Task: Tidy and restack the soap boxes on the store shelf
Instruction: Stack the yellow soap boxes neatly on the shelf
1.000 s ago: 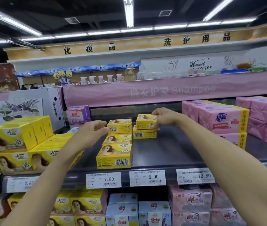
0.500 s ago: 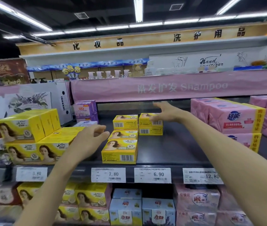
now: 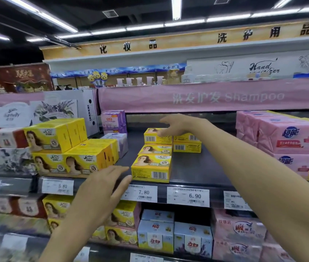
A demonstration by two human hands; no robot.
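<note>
Small yellow soap boxes stand on the dark shelf [image 3: 202, 167]. A front box [image 3: 151, 168] sits at the shelf edge, with a second box [image 3: 156, 149] behind it and a raised back box [image 3: 154, 138] behind that. To their right is a stack of two boxes [image 3: 187, 143]. My right hand [image 3: 178, 124] hovers over the back boxes with fingers spread, holding nothing. My left hand [image 3: 102, 188] is open and lower, in front of the shelf edge just left of the front box.
Larger yellow soap packs [image 3: 59, 148] are piled at the left. Pink soap packs [image 3: 289, 140] fill the right. Purple boxes [image 3: 114, 121] stand at the back. Price tags [image 3: 187, 196] line the shelf edge, with more boxes on the shelf below.
My right hand let go of the top box of the right stack, then opened and moved left over the back boxes. My left hand dropped away to the shelf's front edge.
</note>
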